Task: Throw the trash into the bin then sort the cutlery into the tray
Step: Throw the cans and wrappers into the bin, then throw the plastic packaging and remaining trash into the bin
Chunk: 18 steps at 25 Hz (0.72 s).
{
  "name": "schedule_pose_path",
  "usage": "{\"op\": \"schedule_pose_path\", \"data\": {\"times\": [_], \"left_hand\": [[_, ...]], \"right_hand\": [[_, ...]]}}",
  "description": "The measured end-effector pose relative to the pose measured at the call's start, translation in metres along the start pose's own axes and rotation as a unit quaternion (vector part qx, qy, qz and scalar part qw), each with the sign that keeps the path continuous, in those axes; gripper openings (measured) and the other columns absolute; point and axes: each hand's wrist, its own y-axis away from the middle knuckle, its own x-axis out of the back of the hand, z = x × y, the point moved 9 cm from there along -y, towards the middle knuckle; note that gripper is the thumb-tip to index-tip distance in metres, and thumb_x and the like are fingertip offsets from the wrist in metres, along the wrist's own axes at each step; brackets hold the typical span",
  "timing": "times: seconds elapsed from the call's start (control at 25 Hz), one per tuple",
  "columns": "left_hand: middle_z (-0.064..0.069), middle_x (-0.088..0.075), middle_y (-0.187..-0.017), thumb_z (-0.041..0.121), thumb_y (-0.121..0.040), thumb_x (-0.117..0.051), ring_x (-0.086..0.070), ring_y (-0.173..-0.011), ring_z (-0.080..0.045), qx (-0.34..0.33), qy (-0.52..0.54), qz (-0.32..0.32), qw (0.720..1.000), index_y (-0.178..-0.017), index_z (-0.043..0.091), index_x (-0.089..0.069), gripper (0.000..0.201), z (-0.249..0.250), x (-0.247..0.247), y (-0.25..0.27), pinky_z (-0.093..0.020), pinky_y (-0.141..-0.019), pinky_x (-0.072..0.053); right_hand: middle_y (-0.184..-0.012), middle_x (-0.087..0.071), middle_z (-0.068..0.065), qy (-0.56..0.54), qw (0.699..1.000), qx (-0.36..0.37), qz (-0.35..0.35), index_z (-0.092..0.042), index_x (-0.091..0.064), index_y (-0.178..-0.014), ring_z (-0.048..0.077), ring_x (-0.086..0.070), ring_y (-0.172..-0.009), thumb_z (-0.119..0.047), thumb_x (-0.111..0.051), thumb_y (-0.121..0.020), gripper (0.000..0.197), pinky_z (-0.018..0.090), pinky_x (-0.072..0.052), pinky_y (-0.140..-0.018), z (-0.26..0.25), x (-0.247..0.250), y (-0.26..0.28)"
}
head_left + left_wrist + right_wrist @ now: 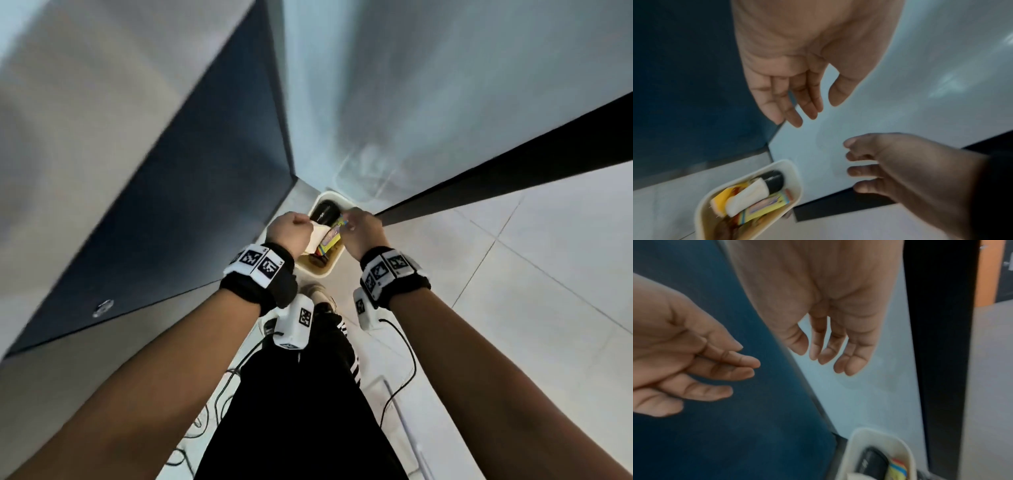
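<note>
Pale tiled floor [513,274] at the foot of a dark blue panel [191,205] and a glossy pale wall [428,85] with a black baseboard strip [513,164]. A cream bin [320,272] with rounded corners stands on the floor in the corner where panel and wall meet. Inside it lie a black rounded object [774,180], a white folded paper piece [748,199], a yellow wrapper [764,209] with coloured print, and a second yellow piece [723,196]; darker brown matter at the near end is too blurred to identify.

Both hands hang above the bin. In the 2 wrist views the left hand [789,78] has its fingers straight and loosely apart, thumb set off to the side, gripping nothing. The right hand [834,324] likewise shows its fingers extended downward and slightly separated, with nothing between them. In the head view the paper and the wrapper appear between the 2 hands, just over the bin's opening; whether either touches a hand there cannot be told.

Each wrist carries a black band with white coded markers [257,263]. Black trousers [301,394], 1 shoe [315,291] and trailing cables [404,359] occupy the lower field.
</note>
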Motion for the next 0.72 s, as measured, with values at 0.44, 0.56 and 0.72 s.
{"op": "schedule_pose_path", "data": {"times": [0.44, 0.56, 0.72], "left_hand": [[0.008, -0.056, -0.07, 0.019, -0.086, -0.06, -0.053, -0.06, -0.007, -0.135, 0.121, 0.175, 0.968, -0.089, 0.02, -0.061, 0.003, 0.088, 0.208, 0.295, -0.017, -0.05, -0.039], [0.007, -0.057, -0.075, 0.019, -0.086, -0.059, -0.053, -0.061, -0.007, -0.154, 0.167, 0.252, 0.941, -0.094, 0.02, -0.063, 0.009, 0.058, 0.276, 0.36, -0.008, -0.04, -0.037], [0.004, -0.056, -0.071, 0.015, -0.087, -0.058, -0.05, -0.058, -0.008, -0.153, 0.207, 0.357, 0.898, -0.098, 0.017, -0.063, 0.012, -0.01, 0.356, 0.438, -0.002, -0.034, -0.031]], "right_hand": [[-0.126, -0.058, 0.014, 0.164, 0.93, 0.319, -0.076, -0.011, -0.057, -0.124, 0.026, -0.055, -0.115, -0.016, -0.052, -0.088, 0.037, 0.023, -0.039, -0.093, -0.239, 0.099, 0.225], [-0.117, -0.061, 0.01, 0.195, 0.886, 0.408, -0.105, -0.013, -0.057, -0.122, 0.021, -0.055, -0.097, -0.017, -0.052, -0.089, 0.034, 0.018, -0.035, -0.082, -0.303, 0.08, 0.293], [-0.113, -0.057, 0.003, 0.186, 0.817, 0.533, -0.113, -0.017, -0.057, -0.122, 0.014, -0.049, -0.089, -0.022, -0.053, -0.088, 0.035, 0.021, -0.035, -0.08, -0.384, 0.03, 0.383]]}}
